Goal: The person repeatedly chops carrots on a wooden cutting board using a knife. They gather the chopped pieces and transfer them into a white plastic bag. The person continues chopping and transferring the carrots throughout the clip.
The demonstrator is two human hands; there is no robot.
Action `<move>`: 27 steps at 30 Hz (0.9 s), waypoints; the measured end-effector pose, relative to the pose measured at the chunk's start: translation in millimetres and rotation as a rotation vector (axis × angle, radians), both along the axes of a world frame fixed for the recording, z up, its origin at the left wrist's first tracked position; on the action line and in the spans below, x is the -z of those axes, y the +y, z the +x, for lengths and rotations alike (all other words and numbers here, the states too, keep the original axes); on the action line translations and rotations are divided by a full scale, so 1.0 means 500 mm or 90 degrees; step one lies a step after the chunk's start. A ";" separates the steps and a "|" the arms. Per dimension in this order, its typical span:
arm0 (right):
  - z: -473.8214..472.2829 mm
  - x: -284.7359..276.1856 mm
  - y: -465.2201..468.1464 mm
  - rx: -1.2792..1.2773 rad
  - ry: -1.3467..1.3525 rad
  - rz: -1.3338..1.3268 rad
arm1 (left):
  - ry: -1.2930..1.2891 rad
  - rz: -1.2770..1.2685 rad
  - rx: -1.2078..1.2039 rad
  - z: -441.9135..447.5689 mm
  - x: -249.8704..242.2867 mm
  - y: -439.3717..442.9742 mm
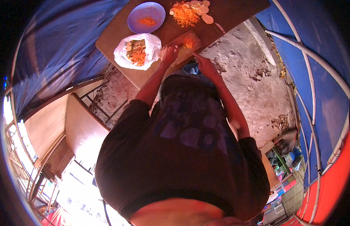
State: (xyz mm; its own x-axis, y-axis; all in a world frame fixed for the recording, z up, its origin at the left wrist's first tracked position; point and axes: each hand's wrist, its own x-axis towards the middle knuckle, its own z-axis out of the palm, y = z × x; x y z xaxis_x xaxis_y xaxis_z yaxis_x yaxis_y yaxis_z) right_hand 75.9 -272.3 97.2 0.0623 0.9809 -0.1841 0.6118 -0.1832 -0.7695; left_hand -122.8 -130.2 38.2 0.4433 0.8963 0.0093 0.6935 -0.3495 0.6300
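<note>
A wooden cutting board (182,53) lies at the table's near edge, with a small heap of finely cut orange vegetable (189,43), probably carrot, at its far end. My left hand (170,54) is at the board's left side, fingers bent; whether anything is pinched in them is too small to tell. My right hand (204,64) is at the near right edge of the board, index finger stretched toward the heap. A knife may be under that finger, but I cannot make it out. Left of my left hand sits an open white plastic bag (152,46) holding orange pieces and some greens.
A blue-purple plate (134,21) with orange bits stands on the brown table (112,39). Beyond the board lie orange shreds (185,17) and pale round slices (203,10). Blue tarpaulin (70,53) hangs at the left, and pale poles (308,52) rise at the right above rough ground (243,73).
</note>
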 end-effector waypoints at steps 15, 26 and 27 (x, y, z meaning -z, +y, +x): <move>-0.035 0.025 0.002 -0.021 -0.076 -0.049 | -0.034 -0.052 -0.247 -0.014 0.078 0.002; -0.045 -0.019 0.018 -0.029 -0.099 -0.101 | -0.036 -0.057 -0.245 -0.020 0.102 0.008; -0.042 -0.011 0.016 -0.030 -0.103 -0.074 | -0.034 -0.078 -0.249 -0.015 0.091 0.008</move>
State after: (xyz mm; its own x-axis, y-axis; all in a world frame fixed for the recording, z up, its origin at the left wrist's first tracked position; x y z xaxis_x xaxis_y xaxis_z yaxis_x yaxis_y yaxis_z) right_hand 54.8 -264.5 102.7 0.0551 0.9560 -0.2882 0.7356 -0.2341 -0.6357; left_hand -130.2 -126.0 -7.1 0.0709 0.9930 -0.0942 0.7247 0.0136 0.6890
